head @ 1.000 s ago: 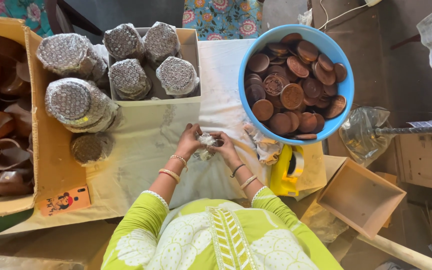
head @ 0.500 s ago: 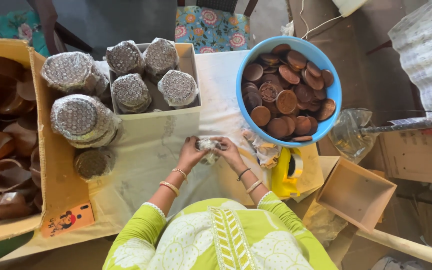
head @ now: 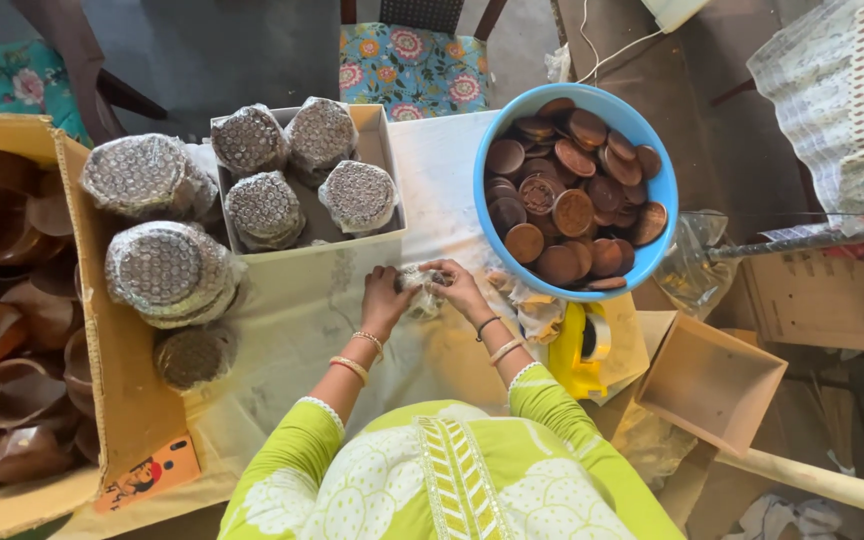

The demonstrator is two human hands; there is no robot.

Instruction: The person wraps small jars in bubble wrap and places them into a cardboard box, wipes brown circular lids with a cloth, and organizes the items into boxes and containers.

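Two hands meet over the pale cloth (head: pixel 302 330) and both hold one small bundle (head: pixel 418 288) wrapped in bubbly plastic. It sits right between the fingers. The left hand (head: pixel 384 298) closes its fingers on the near side of the bundle, and the right hand (head: pixel 460 288) curls its fingers over the top and far side. A second ago the hands were a little lower and closer to the body; now they have come up toward the white box (head: pixel 377 120), and the bundle looks more tucked in, so the wrapping seems close to done. Just past the left fingers that box holds four round wrapped packs (head: pixel 264 206). Past the right fingers is a blue bowl (head: pixel 664 190) full of brown round discs (head: pixel 572 212). A yellow tape holder (head: pixel 582 350) lies beside the right wrist. Well off from the left fingers more wrapped packs (head: pixel 164 268) lean on a cardboard box (head: pixel 122 400) of brown curved pieces. What is inside the bundle is hidden by the wrap and the fingers. The fingertips under it cannot be seen, and the cardboard box is cut off at the edge
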